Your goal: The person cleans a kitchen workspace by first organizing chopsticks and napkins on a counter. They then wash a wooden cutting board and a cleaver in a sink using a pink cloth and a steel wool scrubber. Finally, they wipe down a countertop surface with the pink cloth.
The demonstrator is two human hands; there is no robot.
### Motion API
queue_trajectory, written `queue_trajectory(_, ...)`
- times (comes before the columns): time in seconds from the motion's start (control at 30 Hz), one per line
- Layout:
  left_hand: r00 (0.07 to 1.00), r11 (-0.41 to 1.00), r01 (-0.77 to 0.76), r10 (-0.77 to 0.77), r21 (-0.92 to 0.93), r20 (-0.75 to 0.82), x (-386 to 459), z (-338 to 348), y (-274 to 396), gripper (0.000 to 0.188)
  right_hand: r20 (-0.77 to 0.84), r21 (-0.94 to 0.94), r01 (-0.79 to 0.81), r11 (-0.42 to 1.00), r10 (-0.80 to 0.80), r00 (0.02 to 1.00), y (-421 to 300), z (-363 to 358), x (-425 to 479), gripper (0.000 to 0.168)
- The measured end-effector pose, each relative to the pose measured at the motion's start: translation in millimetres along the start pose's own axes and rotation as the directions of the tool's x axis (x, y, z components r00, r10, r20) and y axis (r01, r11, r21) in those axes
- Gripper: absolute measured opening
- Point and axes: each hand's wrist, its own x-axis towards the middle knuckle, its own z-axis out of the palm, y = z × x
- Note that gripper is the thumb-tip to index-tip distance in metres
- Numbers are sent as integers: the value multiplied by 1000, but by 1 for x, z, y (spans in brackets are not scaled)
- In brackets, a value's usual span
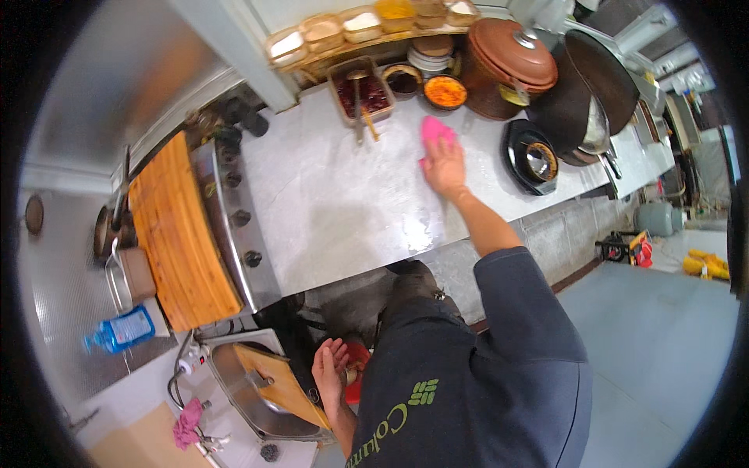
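My right hand (446, 168) presses a bright pink cloth (436, 127) onto the white countertop (327, 205), its arm stretched forward. Wet, shiny patches show on the surface near that hand. Just beyond the cloth stands a bowl of orange chopped food (445, 92). My left hand (330, 365) hangs low beside my body with nothing in it, fingers slightly spread. Below and behind it is a red bucket (356, 374), partly hidden by my body. A wooden board (287, 383) leans across the sink (234, 403) near that hand.
Left of the countertop, a larger wooden board (175, 240) covers a stove with knobs (240, 217). At the back are a container of dark red sauce (374, 96) with a ladle, and a lidded brown pot (485, 70). Black dishes (518, 158) and a big dark pot (556, 111) stand right.
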Motion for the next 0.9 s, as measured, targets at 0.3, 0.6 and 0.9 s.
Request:
queue_trajectory(0.3,981,969,-6,-42,248,188,32,65,18,44,77,-2,-165,986,164,983,34,-74,-140,61)
queue_trajectory(0.6,978,966,-132,90,223,187,45,73,31,35,167,535,413,737,-571,804,-217,-20,-112,61)
queue_trajectory(0.9,950,968,29,-104,-248,-296,7,-77,-52,29,86,686,649,330,-922,378,-281,29,-120,51)
